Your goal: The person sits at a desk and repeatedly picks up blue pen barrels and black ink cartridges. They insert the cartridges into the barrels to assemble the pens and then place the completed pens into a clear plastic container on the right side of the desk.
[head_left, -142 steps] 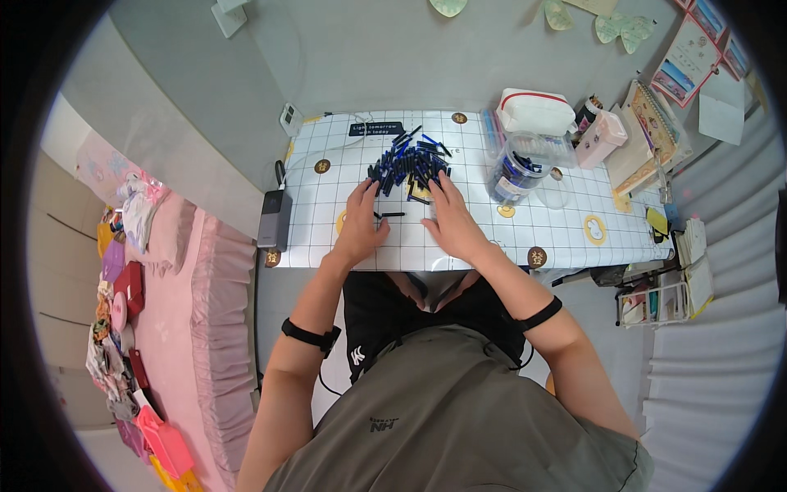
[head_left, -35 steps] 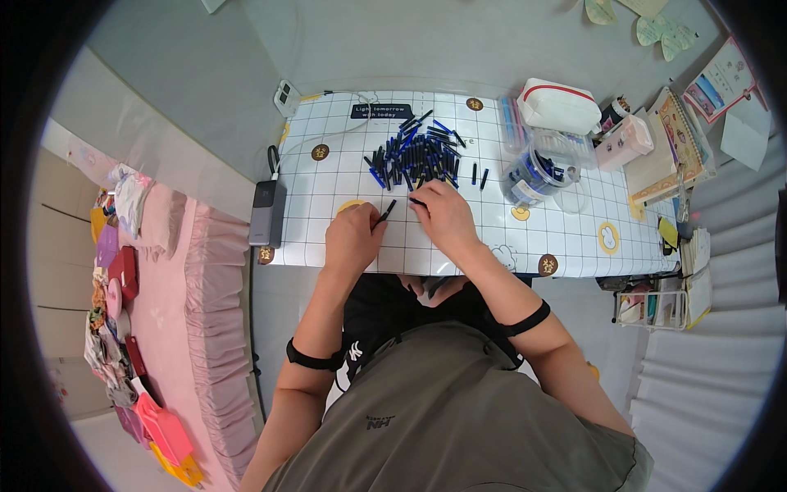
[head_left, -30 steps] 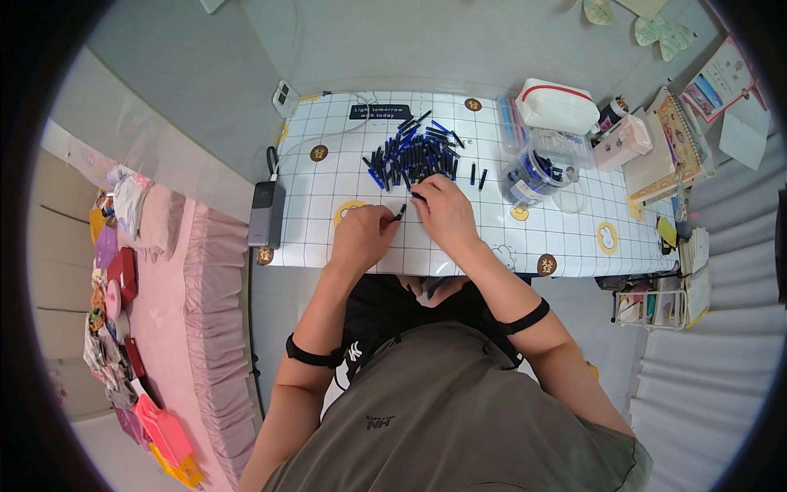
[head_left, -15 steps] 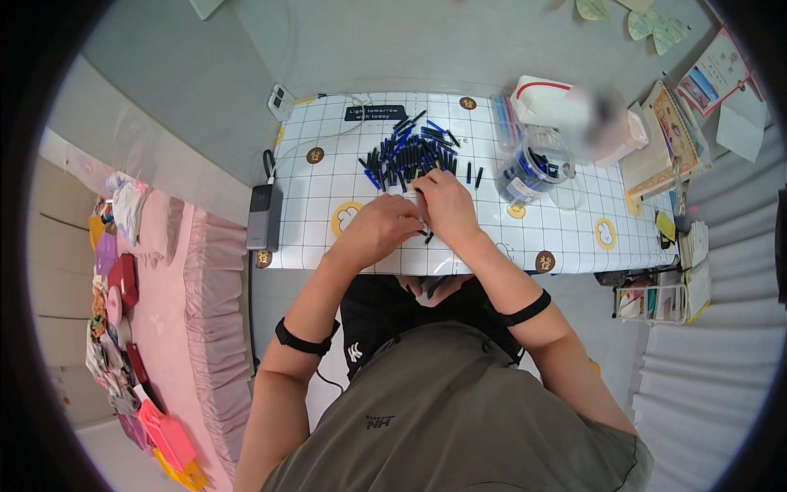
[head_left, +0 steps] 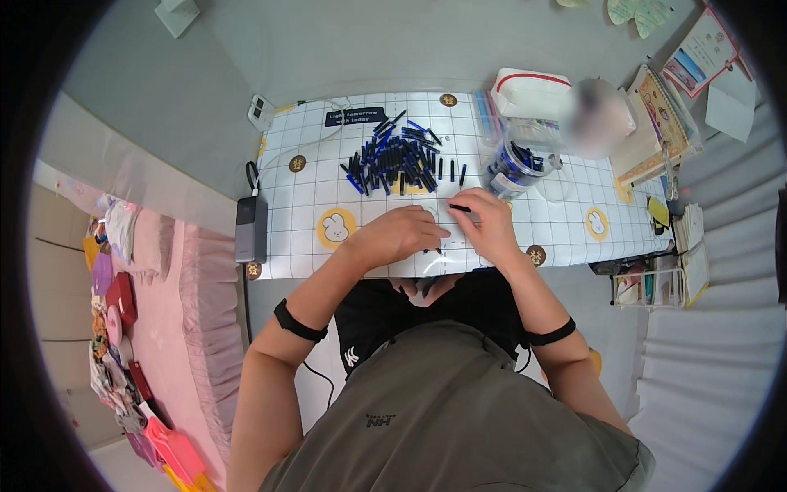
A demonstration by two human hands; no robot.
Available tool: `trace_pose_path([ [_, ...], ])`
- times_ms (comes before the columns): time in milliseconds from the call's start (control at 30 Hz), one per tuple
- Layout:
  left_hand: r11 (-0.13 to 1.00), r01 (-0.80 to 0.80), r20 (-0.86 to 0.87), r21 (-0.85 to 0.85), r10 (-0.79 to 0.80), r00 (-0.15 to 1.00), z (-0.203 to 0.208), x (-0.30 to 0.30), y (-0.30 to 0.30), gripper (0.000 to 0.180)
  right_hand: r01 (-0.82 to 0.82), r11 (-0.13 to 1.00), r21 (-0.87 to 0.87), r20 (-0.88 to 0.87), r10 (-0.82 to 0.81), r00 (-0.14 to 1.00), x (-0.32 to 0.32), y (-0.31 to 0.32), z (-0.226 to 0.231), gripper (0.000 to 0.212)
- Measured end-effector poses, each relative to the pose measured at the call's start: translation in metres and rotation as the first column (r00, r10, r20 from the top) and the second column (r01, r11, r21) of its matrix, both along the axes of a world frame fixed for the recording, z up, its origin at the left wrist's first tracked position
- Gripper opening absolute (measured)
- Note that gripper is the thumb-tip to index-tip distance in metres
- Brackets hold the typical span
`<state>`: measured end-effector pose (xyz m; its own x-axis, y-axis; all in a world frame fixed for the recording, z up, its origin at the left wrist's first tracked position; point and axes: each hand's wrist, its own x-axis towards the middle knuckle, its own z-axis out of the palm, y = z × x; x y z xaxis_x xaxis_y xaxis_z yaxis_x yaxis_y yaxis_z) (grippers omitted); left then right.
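Note:
A heap of short dark blue and black ink cartridges [head_left: 393, 160] lies on the grid-patterned table [head_left: 295, 213]. Between the thumb and fingers of my right hand [head_left: 490, 230] is one dark cartridge [head_left: 459, 207], held level over the near part of the table. My left hand [head_left: 400, 235] is close beside it, fingers curled down. Dark cartridge ends [head_left: 431, 251] show below those fingertips; how many it grips is hidden. Several loose cartridges [head_left: 462, 175] stand apart at the heap's right side. A clear plastic jar [head_left: 510, 176] with more cartridges inside is beyond my right hand.
The jar's clear lid [head_left: 557, 187] lies right of it. Behind are a white pouch with red trim [head_left: 533, 92] and a pen box [head_left: 489, 119]. A grey power bank [head_left: 251, 230] with a cable stands at the left edge. A spiral notebook [head_left: 660, 115] leans at right.
My right hand has moved away from the heap's near edge, to the right, with a cartridge in its fingers. My left hand has come slightly nearer to me. The view has shifted a little.

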<state>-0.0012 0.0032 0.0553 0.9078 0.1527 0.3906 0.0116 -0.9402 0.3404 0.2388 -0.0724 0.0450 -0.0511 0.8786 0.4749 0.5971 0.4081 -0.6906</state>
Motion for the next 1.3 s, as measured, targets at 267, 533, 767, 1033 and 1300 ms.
trace_pose_path([
  [267,1.0,-0.011,0.022,-0.018,0.011,1.0,-0.007,-0.008,0.006,0.028,0.084,0.993,-0.082,-0.042,-0.087,0.995,0.0,-0.01,-0.013,0.02],
  [533,0.986,-0.16,0.052,-0.049,0.163,0.985,-0.011,-0.04,0.004,0.042,0.229,0.971,0.066,0.377,-0.237,0.896,-0.012,0.016,-0.016,0.018],
  [767,0.982,-0.185,-0.031,0.025,0.186,0.982,-0.006,-0.051,0.005,0.037,0.28,0.959,-0.042,0.511,-0.22,0.831,-0.006,0.04,-0.018,0.024],
  [1033,0.974,-0.179,-0.021,0.142,0.184,0.983,-0.006,-0.045,0.013,0.019,0.202,0.978,-0.049,0.525,-0.147,0.838,0.002,0.022,-0.012,0.028],
  [1300,0.947,-0.299,-0.08,0.117,0.309,0.948,-0.004,-0.044,-0.003,0.024,0.185,0.982,0.03,0.593,-0.166,0.788,0.009,0.01,-0.003,0.022],
])
